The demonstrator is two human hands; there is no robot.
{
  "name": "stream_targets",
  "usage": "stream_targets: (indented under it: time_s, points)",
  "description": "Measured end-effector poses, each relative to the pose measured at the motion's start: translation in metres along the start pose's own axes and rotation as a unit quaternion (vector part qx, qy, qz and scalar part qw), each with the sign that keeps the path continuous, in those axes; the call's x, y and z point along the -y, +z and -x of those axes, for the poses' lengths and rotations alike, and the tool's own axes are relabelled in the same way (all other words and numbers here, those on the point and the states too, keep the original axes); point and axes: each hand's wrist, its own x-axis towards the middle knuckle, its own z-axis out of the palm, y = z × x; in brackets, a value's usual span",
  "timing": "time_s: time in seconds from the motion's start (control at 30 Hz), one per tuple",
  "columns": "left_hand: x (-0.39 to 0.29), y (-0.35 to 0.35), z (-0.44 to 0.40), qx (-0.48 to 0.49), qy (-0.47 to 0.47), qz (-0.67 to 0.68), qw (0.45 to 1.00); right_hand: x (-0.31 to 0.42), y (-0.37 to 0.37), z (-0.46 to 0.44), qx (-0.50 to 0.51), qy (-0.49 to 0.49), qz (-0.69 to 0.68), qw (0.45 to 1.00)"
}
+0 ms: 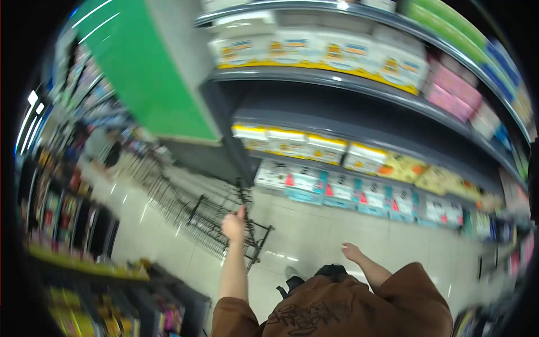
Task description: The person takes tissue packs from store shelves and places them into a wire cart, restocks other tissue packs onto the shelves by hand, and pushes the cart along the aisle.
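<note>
My left hand (233, 224) is closed at the near end of a long dark wire cart (193, 210), its thumb pointing up. The exact spot where the fingers meet the frame is hard to see. The cart stretches away to the far left and its wire mesh looks blurred. On the other side, my right hand (352, 251) hangs loosely over the floor, fingers partly stretched out and nothing visible in it.
Ahead, a grey shelf unit (337, 121) carries white and yellow packs (342, 53) and pink packs (453, 92). Blue-and-white packs (359, 194) line its bottom. A green panel (140, 67) covers the shelf end. Another person (101, 147) is far left. Stocked shelves (67, 213) flank the tiled aisle (151, 224).
</note>
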Motion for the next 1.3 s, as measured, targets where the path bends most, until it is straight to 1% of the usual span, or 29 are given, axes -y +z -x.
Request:
stream_targets:
  time_s: [0.03, 0.07, 0.1, 0.13, 0.2, 0.27, 0.3, 0.33, 0.4, 0.47, 0.53, 0.57, 0.6, 0.63, 0.67, 0.7, 0.73, 0.77, 0.83, 0.9, 0.93, 1.0, 1.03, 1.1, 1.13, 1.17, 1.23, 1.27, 1.3]
  points:
    - [-0.004, 0.004, -0.016, 0.014, -0.001, 0.013, 1.000, -0.052, 0.004, 0.040, -0.022, 0.145, -0.002, 0.989]
    - [-0.011, 0.003, -0.027, 0.026, -0.006, 0.028, 0.999, -0.112, 0.017, 0.084, -0.064, 0.256, 0.026, 0.964]
    - [-0.023, -0.012, -0.029, 0.031, 0.008, 0.052, 0.998, -0.096, -0.012, 0.140, -0.013, 0.406, 0.040, 0.913]
    - [-0.033, -0.025, -0.030, 0.036, 0.020, 0.076, 0.996, -0.119, -0.021, 0.181, 0.000, 0.487, 0.010, 0.873]
    - [-0.028, -0.004, -0.041, 0.046, 0.033, 0.093, 0.994, -0.177, 0.004, 0.258, -0.020, 0.563, -0.112, 0.819]
    - [-0.047, -0.033, -0.013, -0.027, 0.059, 0.118, 0.991, -0.200, 0.049, 0.312, -0.042, 0.591, -0.217, 0.776]
    - [-0.043, -0.029, -0.009, -0.040, 0.079, 0.109, 0.990, -0.179, 0.053, 0.334, -0.045, 0.594, -0.329, 0.733]
    - [-0.037, -0.023, -0.011, -0.057, 0.096, 0.101, 0.989, -0.172, 0.072, 0.349, -0.056, 0.591, -0.358, 0.721]
    - [-0.033, -0.025, -0.002, -0.058, 0.097, 0.100, 0.989, -0.173, 0.109, 0.366, -0.074, 0.576, -0.410, 0.703]
    - [-0.042, -0.041, 0.011, -0.018, 0.086, 0.112, 0.990, -0.153, 0.116, 0.374, -0.070, 0.538, -0.457, 0.705]
    - [-0.031, -0.017, 0.008, -0.178, 0.149, -0.022, 0.972, -0.155, 0.118, 0.385, -0.076, 0.521, -0.445, 0.724]
    - [-0.034, -0.016, 0.019, -0.222, 0.216, -0.029, 0.950, -0.159, 0.115, 0.389, -0.081, 0.513, -0.438, 0.734]
    - [-0.048, -0.034, 0.048, -0.265, 0.278, -0.034, 0.922, -0.171, 0.114, 0.394, -0.102, 0.520, -0.452, 0.718]
    - [-0.065, -0.044, 0.090, -0.224, 0.338, 0.074, 0.911, -0.186, 0.111, 0.404, -0.120, 0.528, -0.462, 0.702]
    - [-0.073, -0.030, 0.119, -0.188, 0.407, 0.113, 0.887, -0.202, 0.107, 0.414, -0.136, 0.536, -0.471, 0.687]
    - [-0.087, -0.021, 0.162, -0.077, 0.411, 0.182, 0.890, -0.216, 0.098, 0.424, -0.150, 0.540, -0.479, 0.675]
    - [-0.081, 0.029, 0.184, -0.062, 0.437, 0.178, 0.879, -0.231, 0.088, 0.434, -0.162, 0.545, -0.486, 0.664]
    - [-0.090, 0.046, 0.226, 0.015, 0.464, 0.210, 0.861, -0.247, 0.085, 0.443, -0.171, 0.550, -0.495, 0.651]
    - [-0.119, 0.051, 0.313, 0.131, 0.494, 0.173, 0.842, -0.280, 0.073, 0.454, -0.165, 0.536, -0.465, 0.685]
    - [-0.137, 0.064, 0.376, 0.273, 0.473, 0.164, 0.821, -0.315, 0.057, 0.461, -0.141, 0.524, -0.435, 0.718]
    - [-0.140, 0.081, 0.397, 0.285, 0.486, 0.133, 0.815, -0.336, 0.050, 0.458, -0.119, 0.518, -0.421, 0.734]
    - [-0.114, 0.159, 0.419, 0.308, 0.514, 0.065, 0.798, -0.361, 0.037, 0.451, -0.146, 0.485, -0.342, 0.791]
    - [-0.103, 0.190, 0.420, 0.317, 0.529, 0.027, 0.787, -0.365, 0.025, 0.447, -0.157, 0.468, -0.358, 0.792]
    - [-0.111, 0.203, 0.438, 0.423, 0.451, -0.061, 0.784, -0.372, 0.002, 0.437, -0.181, 0.424, -0.417, 0.783]
    - [-0.116, 0.226, 0.424, 0.460, 0.610, -0.150, 0.627, -0.374, -0.008, 0.436, -0.193, 0.397, -0.458, 0.772]
    - [-0.129, 0.233, 0.420, 0.474, 0.740, -0.173, 0.446, -0.380, -0.020, 0.438, -0.205, 0.390, -0.466, 0.767]
    - [-0.135, 0.229, 0.428, 0.529, 0.654, -0.219, 0.495, -0.395, -0.031, 0.445, -0.224, 0.378, -0.484, 0.757]
    - [-0.148, 0.228, 0.438, 0.553, 0.608, -0.242, 0.516, -0.406, -0.034, 0.454, -0.224, 0.391, -0.496, 0.742]
    - [-0.173, 0.238, 0.460, 0.567, 0.551, -0.235, 0.566, -0.423, -0.033, 0.465, -0.225, 0.404, -0.507, 0.728]
